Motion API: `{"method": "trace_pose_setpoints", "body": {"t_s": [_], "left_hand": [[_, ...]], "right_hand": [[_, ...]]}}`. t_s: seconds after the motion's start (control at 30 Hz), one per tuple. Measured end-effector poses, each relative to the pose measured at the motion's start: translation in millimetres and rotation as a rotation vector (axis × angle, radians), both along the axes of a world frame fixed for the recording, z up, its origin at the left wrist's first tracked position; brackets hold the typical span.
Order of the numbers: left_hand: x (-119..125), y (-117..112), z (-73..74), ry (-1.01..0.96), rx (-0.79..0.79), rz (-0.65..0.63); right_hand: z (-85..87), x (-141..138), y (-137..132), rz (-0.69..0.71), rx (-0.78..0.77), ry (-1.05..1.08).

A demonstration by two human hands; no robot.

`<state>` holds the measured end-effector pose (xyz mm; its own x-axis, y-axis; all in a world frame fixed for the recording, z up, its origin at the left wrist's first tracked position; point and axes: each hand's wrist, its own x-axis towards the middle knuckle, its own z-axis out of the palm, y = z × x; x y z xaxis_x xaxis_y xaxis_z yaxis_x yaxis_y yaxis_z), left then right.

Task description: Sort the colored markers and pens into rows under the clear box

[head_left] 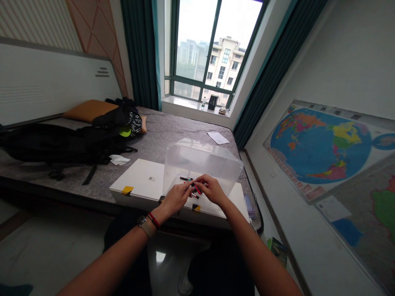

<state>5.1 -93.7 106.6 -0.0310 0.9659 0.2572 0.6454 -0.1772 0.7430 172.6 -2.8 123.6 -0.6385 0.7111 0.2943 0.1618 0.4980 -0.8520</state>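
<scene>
Both my hands meet over the white box, close in front of a clear plastic bin [203,162]. My left hand [177,197], with a watch and a red band on its wrist, is closed, its fingertips pinched round slim pens. My right hand [211,188] is closed too, its fingers on a red pen [197,189] between the hands. A dark pen [185,179] lies just beyond the left fingertips. Another dark pen [195,196] shows below the fingers. The fingers partly hide the pens, so their exact number and kind cannot be made out.
The long white box [135,176] with yellow-black corner labels rests on the bed [173,127]. A crumpled tissue [119,160] and a black bag [55,142] lie to the left. A white paper [218,137] lies behind the bin. A world map [321,142] hangs on the right wall.
</scene>
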Motion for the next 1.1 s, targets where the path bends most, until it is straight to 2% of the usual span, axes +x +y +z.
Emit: {"method": "trace_pose_setpoints", "body": {"t_s": [0.07, 0.13, 0.3, 0.43, 0.57, 0.77, 0.97, 1.1], "left_hand": [[0, -2, 1.2, 0.044, -0.001, -0.004], [0, -6, 3.1, 0.097, 0.004, -0.009], [-1, -15, 5.5, 0.232, -0.006, -0.031], [-5, -16, 3.7, 0.257, -0.029, -0.052], [-7, -14, 3.4, 0.257, -0.053, -0.049], [-5, -11, 3.9, 0.31, -0.066, -0.076], [-7, -11, 6.1, 0.345, -0.066, -0.096], [-10, -10, 9.8, 0.37, -0.061, -0.099]], "right_hand": [[8.6, 3, -2, 0.035, 0.105, -0.084], [10.7, 2, -5, 0.06, 0.135, -0.145], [-5.4, -4, -10, 0.035, 0.142, -0.214], [-14.6, -4, -12, 0.021, 0.099, -0.181], [-15.6, -1, -13, 0.031, 0.115, -0.12], [-15.1, 0, -12, 0.02, 0.211, -0.258], [-11.7, 0, -16, 0.016, 0.249, -0.237], [-18.2, -3, -12, 0.01, 0.265, -0.258]]}}
